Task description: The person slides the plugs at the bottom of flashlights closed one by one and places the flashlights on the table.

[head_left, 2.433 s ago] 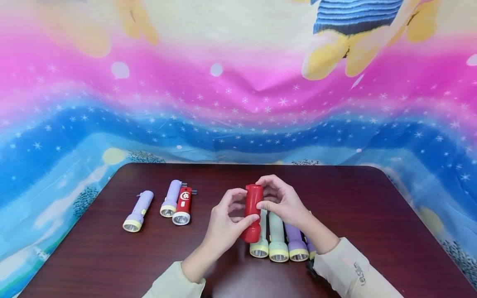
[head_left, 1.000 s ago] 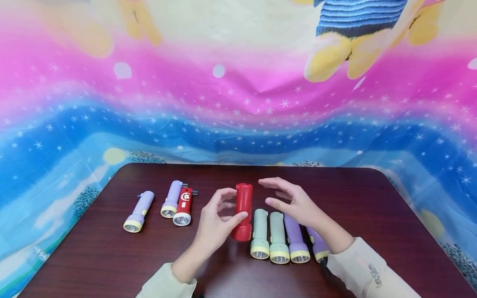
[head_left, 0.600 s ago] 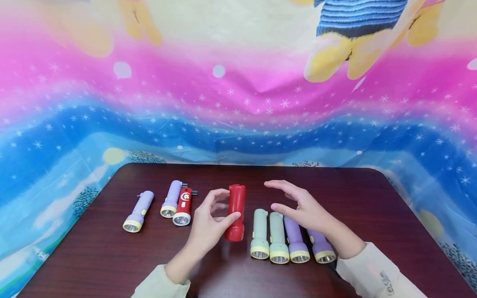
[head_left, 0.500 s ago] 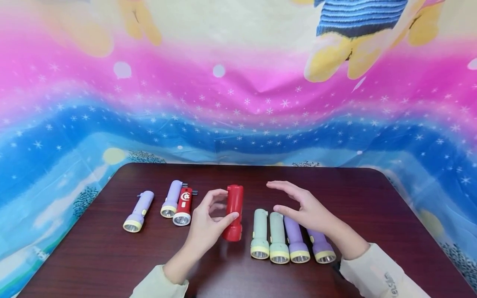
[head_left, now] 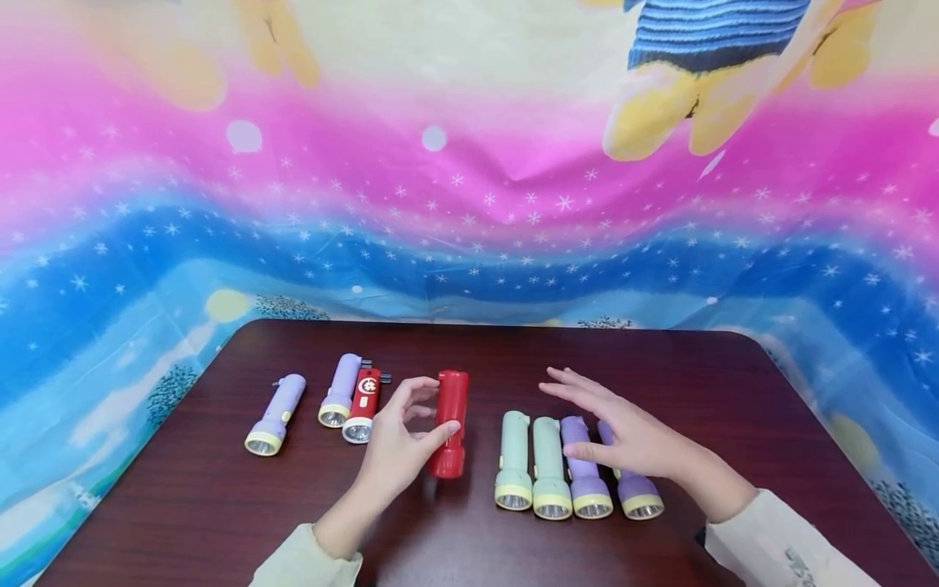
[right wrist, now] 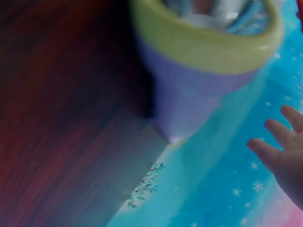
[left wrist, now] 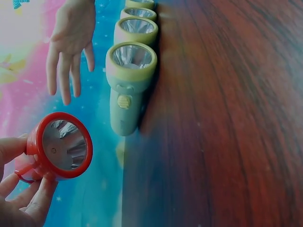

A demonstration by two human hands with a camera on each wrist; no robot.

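Observation:
My left hand (head_left: 399, 444) grips a plain red flashlight (head_left: 451, 412) between thumb and fingers, its lens end toward me, above the table in the head view. The left wrist view shows the silver reflector inside its red rim. Right of it two light green flashlights (head_left: 515, 461) and two purple flashlights (head_left: 585, 481) lie in a row, yellow rims toward me. Over the purple pair my right hand (head_left: 631, 428) hovers with straight, spread fingers and holds nothing; it partly covers them. A purple flashlight (right wrist: 203, 56) looms large in the right wrist view.
On the left of the dark brown table (head_left: 455, 546) lie two lavender flashlights (head_left: 277, 414), one with plug prongs showing. Beside that one is a red flashlight with a white emblem (head_left: 364, 399). A colourful cloth backdrop (head_left: 469, 244) hangs behind the table.
Both hands were on the red flashlight at first. My right hand has let go and moved right over the purple flashlights, while my left hand has carried the red flashlight left.

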